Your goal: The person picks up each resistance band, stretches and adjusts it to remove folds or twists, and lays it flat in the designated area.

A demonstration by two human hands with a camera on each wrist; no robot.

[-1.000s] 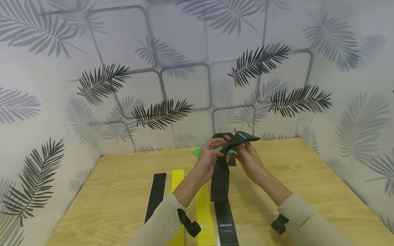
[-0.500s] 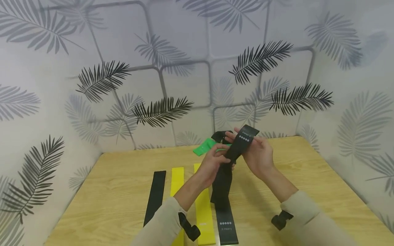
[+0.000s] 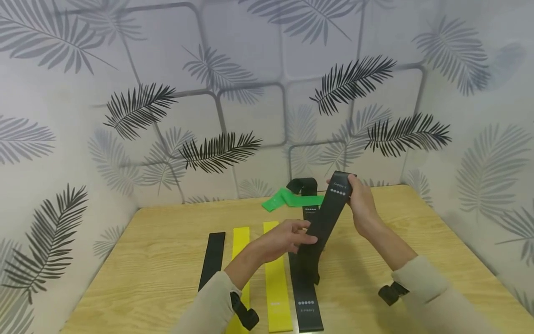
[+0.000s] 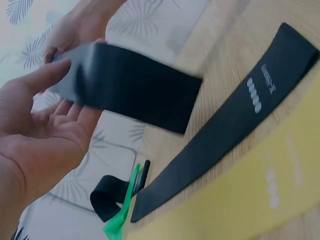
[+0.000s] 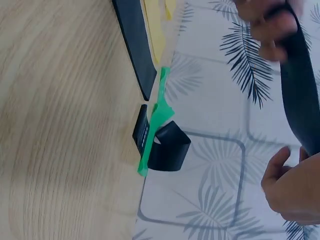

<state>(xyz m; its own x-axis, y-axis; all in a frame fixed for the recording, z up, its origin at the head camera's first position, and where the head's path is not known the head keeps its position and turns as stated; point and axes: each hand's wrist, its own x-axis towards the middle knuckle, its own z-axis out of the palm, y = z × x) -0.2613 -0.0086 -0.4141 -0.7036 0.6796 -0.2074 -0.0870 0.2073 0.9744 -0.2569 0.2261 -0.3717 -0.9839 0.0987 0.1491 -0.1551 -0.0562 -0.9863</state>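
Black band [image 3: 326, 220], raised off the tabletop [image 3: 417, 232], slants above the flat printed strip [image 3: 306, 299]. The right hand [image 3: 364, 204] pinches the band's upper end between thumb and fingers; the left hand [image 3: 283, 240] grips it lower down, thumb against one face. Left of the flat printed strip lie two yellow bands [image 3: 278, 283] and an outer dark strip [image 3: 212, 255]; past its far end, a green band [image 3: 294, 201] crosses a curled black loop [image 3: 308, 184].

Light: soft, even | head: faint diffuse shadow on table [image 3: 354, 280] | left wrist: held black band [image 4: 132, 87] motion-blurred toward its end | right wrist: left hand [image 5: 272, 29] blurred, bluish cast
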